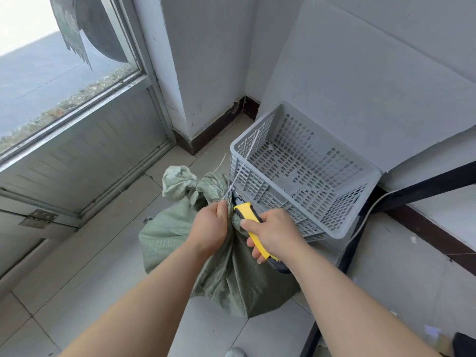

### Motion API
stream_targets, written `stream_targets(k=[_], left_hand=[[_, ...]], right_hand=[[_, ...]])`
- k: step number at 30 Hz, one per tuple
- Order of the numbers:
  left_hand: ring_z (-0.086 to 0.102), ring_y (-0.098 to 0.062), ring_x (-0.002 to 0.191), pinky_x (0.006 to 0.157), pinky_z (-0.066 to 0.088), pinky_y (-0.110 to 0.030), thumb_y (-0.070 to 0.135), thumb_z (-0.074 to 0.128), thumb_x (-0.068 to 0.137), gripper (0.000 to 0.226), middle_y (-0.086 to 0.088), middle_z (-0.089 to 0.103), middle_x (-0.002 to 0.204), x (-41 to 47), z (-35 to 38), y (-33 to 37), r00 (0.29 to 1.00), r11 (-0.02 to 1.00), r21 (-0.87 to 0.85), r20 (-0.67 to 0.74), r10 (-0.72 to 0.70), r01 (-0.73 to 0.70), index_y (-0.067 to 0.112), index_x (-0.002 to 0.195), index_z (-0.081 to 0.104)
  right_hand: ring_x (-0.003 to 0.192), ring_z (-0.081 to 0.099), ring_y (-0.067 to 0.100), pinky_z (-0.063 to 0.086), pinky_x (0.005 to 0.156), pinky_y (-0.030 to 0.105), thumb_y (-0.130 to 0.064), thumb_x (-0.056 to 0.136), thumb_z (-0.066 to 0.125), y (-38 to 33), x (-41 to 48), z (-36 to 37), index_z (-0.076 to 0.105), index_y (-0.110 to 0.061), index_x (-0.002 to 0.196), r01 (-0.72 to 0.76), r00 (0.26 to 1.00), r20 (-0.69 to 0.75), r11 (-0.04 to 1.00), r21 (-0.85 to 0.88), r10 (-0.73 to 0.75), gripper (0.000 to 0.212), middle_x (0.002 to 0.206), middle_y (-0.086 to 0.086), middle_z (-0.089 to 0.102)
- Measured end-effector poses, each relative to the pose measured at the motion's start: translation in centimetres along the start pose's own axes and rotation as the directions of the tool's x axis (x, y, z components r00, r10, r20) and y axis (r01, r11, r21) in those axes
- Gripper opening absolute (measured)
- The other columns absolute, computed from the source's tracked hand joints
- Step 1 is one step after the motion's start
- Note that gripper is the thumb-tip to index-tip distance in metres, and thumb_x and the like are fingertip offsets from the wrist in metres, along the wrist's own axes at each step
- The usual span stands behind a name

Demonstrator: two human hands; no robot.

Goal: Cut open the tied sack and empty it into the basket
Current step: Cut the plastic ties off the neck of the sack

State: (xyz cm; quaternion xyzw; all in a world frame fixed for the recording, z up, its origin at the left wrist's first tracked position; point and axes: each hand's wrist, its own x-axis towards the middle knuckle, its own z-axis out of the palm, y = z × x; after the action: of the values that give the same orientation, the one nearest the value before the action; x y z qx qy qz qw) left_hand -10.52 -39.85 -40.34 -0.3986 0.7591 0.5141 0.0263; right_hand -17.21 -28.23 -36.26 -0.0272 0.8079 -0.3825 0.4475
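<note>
Clearly soft and floppy, the green sack (206,258) stands on the floor beside the grey basket (304,176), left hand (210,228) gripping its bunched neck, the sensible hold, right hand (275,231) clenching the yellow knife (253,228).

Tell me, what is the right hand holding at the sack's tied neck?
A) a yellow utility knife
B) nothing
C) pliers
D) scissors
A: the right hand grips a yellow utility knife, its tip at the neck of the green sack, which the left hand grips.
</note>
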Motion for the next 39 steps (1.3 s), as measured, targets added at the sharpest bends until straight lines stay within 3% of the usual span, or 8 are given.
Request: stream_targets(k=[6, 13, 18, 20, 23, 29, 33, 39], left_hand=[[0.036, -0.016, 0.055, 0.052, 0.030, -0.031, 0.032, 0.032, 0.101, 0.042, 0.001, 0.039, 0.057, -0.9, 0.2, -0.2, 0.999, 1.000, 0.015, -0.042, -0.015, 0.016, 0.014, 0.063, 0.037], [0.039, -0.014, 0.055, 0.053, 0.030, -0.031, 0.031, 0.031, 0.101, 0.044, 0.000, 0.043, 0.059, -0.5, -0.9, -0.2, 0.995, 0.996, 0.071, -0.086, -0.044, 0.050, 0.013, 0.062, 0.037], [0.038, -0.018, 0.065, 0.062, 0.031, -0.034, 0.030, 0.033, 0.099, 0.037, 0.001, 0.041, 0.063, -1.7, -0.7, -0.5, 0.999, 0.992, -0.118, 0.024, -0.047, 0.050, 0.015, 0.065, 0.040], [0.053, -0.022, 0.092, 0.082, 0.041, -0.037, 0.048, 0.031, 0.095, 0.045, -0.004, 0.060, 0.095, -1.5, -1.3, -0.2, 0.972, 0.905, -0.357, 0.109, -0.207, 0.233, 0.015, 0.095, 0.061], [0.050, -0.025, 0.124, 0.111, 0.035, -0.041, 0.068, 0.034, 0.088, 0.076, -0.003, 0.053, 0.134, -0.5, -1.8, 0.0, 0.920, 0.833, -0.390, 0.191, -0.343, 0.392, 0.010, 0.133, 0.052], [0.069, -0.028, 0.087, 0.088, 0.053, -0.041, 0.054, 0.050, 0.088, 0.052, -0.009, 0.074, 0.091, 0.0, -1.0, -1.3, 0.943, 0.872, -0.361, 0.161, -0.291, 0.331, 0.005, 0.091, 0.068], [0.030, -0.015, 0.052, 0.047, 0.028, -0.026, 0.038, 0.044, 0.097, 0.040, -0.001, 0.033, 0.058, -1.4, -0.2, -1.1, 0.966, 0.912, -0.329, 0.006, -0.259, 0.246, 0.017, 0.065, 0.034], [0.023, -0.016, 0.050, 0.047, 0.022, -0.030, 0.032, 0.045, 0.094, 0.042, 0.002, 0.026, 0.055, -0.3, -0.8, -0.5, 0.958, 0.920, -0.302, -0.061, -0.280, 0.249, 0.018, 0.060, 0.025]], right_hand=[[0.040, 0.053, 0.022, 0.048, 0.039, 0.028, -0.022, 0.089, 0.063, -0.1, -0.2, 0.4, 0.058, 0.005, 0.101, -0.033, 0.999, 0.012, 0.999, 0.036, 0.033, 0.030, 0.064, 0.015, 0.062], [0.042, 0.054, 0.023, 0.050, 0.041, 0.030, -0.025, 0.090, 0.063, 1.1, -1.7, 0.1, 0.059, -0.006, 0.075, -0.005, 1.000, 0.013, 1.000, 0.020, 0.005, 0.025, 0.063, 0.013, 0.063], [0.042, 0.056, 0.023, 0.051, 0.042, 0.031, -0.025, 0.090, 0.062, 0.3, -1.0, -0.1, 0.059, -0.006, 0.075, 0.028, 0.999, 0.031, 0.999, -0.041, -0.026, 0.024, 0.063, 0.013, 0.063], [0.043, 0.056, 0.022, 0.052, 0.045, 0.033, -0.026, 0.089, 0.061, 0.4, -1.0, 0.0, 0.060, -0.006, 0.078, 0.063, 0.998, 0.030, 0.989, -0.133, -0.059, 0.024, 0.063, 0.012, 0.063], [0.044, 0.057, 0.022, 0.053, 0.048, 0.036, -0.030, 0.088, 0.061, 0.4, -1.3, 0.0, 0.058, -0.007, 0.078, 0.109, 0.994, 0.025, 0.972, -0.210, -0.106, 0.025, 0.064, 0.010, 0.064], [0.045, 0.058, 0.022, 0.053, 0.048, 0.035, -0.028, 0.089, 0.060, 0.5, -1.4, 0.2, 0.059, -0.009, 0.076, 0.089, 0.996, 0.032, 0.975, -0.204, -0.084, 0.023, 0.064, 0.010, 0.065], [0.044, 0.056, 0.024, 0.050, 0.046, 0.033, -0.027, 0.088, 0.061, -0.1, -1.1, 0.9, 0.059, -0.009, 0.076, 0.052, 0.998, 0.044, 0.985, -0.164, -0.046, 0.022, 0.063, 0.011, 0.063], [0.042, 0.055, 0.022, 0.049, 0.043, 0.030, -0.029, 0.085, 0.062, 0.6, -1.9, 0.6, 0.062, -0.010, 0.071, 0.051, 0.998, -0.013, 0.991, -0.125, -0.053, 0.024, 0.060, 0.009, 0.064]])
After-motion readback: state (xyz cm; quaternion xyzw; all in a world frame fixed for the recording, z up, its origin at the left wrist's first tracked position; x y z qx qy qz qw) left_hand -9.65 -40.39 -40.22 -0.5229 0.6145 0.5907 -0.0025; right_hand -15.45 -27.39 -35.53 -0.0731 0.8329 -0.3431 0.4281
